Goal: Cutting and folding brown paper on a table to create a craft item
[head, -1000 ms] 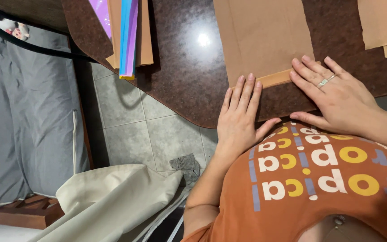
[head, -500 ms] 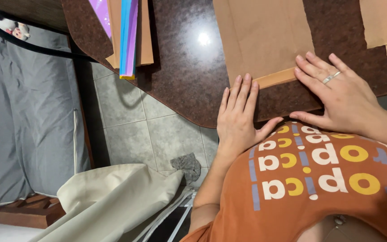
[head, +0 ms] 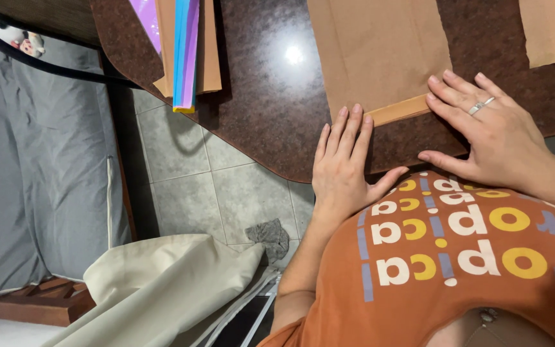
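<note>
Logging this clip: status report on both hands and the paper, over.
Left hand flat, fingertips at folded edge of brown paper sheet. Right hand flat on table, fingertips at same fold. Nothing in the way.

Orange printed shirt (head: 457,257); silver ring (head: 481,106) on right hand (head: 496,138)

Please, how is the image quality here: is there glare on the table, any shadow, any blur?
Head view: a small white glare spot lies on the dark polished table; the coloured paper stack hanging over the edge casts a soft shadow on the tiled floor; the left hand, the right hand and the brown paper sheet are sharp, without motion blur.
</note>
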